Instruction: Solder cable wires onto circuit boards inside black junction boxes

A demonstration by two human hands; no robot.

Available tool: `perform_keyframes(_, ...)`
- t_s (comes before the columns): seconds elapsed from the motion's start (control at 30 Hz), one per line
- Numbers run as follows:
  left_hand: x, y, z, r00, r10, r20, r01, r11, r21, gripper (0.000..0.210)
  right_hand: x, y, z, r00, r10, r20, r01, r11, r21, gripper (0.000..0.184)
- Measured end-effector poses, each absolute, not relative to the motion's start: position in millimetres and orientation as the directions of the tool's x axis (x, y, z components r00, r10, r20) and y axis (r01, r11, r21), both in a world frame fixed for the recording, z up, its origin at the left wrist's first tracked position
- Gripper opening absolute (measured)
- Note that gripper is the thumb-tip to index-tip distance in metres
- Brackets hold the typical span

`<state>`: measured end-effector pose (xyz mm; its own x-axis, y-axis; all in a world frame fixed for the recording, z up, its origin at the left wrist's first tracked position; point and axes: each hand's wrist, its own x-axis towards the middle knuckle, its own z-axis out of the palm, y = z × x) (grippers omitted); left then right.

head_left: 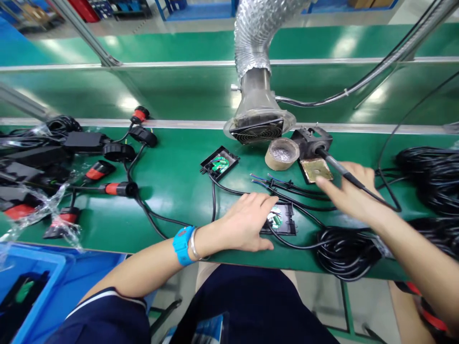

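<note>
My left hand (247, 222) is over the left end of a black plastic housing (289, 224), fingers at its far edge and thumb near its near edge. A green-and-white circuit board (276, 217) shows inside, and part of the housing is hidden under the hand. My right hand (355, 191), slightly blurred, has thumb and fingers apart beside a soldering iron (335, 165). The iron's handle crosses in front of this hand, its tip in the black stand (310, 141). A second open housing (220, 162) with a green board lies farther back.
A fume extractor hood (260, 124) hangs over the bench. By the stand are a tape-roll cup (282, 154) and a sponge tray (316, 170). Coiled black cable (347, 253) lies at right, bare-ended wires (287, 184) mid-bench, red-black connectors (118, 188) left, a blue bin (53, 267) lower left.
</note>
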<state>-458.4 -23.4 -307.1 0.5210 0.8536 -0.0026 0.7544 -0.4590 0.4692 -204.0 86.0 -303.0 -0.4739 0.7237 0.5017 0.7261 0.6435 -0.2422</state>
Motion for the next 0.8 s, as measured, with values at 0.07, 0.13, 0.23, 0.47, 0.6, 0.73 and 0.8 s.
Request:
perform_keyframes(0.07, -456, -25, -315, 0.524, 0.852, 0.018, 0.755, -0.474, 0.452, 0.09, -218, 44, -300, -0.544, 0.714, 0.441, 0.713, 0.67, -0.207, 0.037)
perform_keyframes(0.13, -457, -26, -318, 0.513, 0.858, 0.026, 0.756, -0.466, 0.459, 0.087, -236, 4, -300, -0.637, 0.684, 0.355, 0.646, 0.725, -0.239, 0.028)
perform_keyframes(0.23, -462, -31, -314, 0.51, 0.86, 0.017, 0.751, -0.455, 0.479, 0.084, -259, -30, -305, -0.72, 0.642, 0.265, 0.604, 0.767, -0.218, 0.023)
perform_keyframes(0.47, -476, -49, -299, 0.481, 0.876, -0.04, 0.803, -0.422, 0.42, 0.079, -247, -30, -296, -0.59, 0.77, 0.244, 0.676, 0.636, -0.371, 0.016)
perform_keyframes(0.6, -474, -56, -303, 0.479, 0.877, -0.035, 0.816, -0.43, 0.386, 0.07, -244, -22, -291, -0.641, 0.766, 0.046, 0.666, 0.584, -0.464, 0.021)
perform_keyframes(0.73, -469, -64, -309, 0.53, 0.848, 0.013, 0.797, -0.504, 0.332, 0.071, -251, -13, -299, -0.66, 0.733, -0.164, 0.686, 0.5, -0.528, 0.029)
perform_keyframes(0.8, -468, -67, -312, 0.548, 0.836, 0.009, 0.792, -0.523, 0.316, 0.076, -253, -11, -306, -0.645, 0.743, -0.18, 0.717, 0.507, -0.478, 0.028)
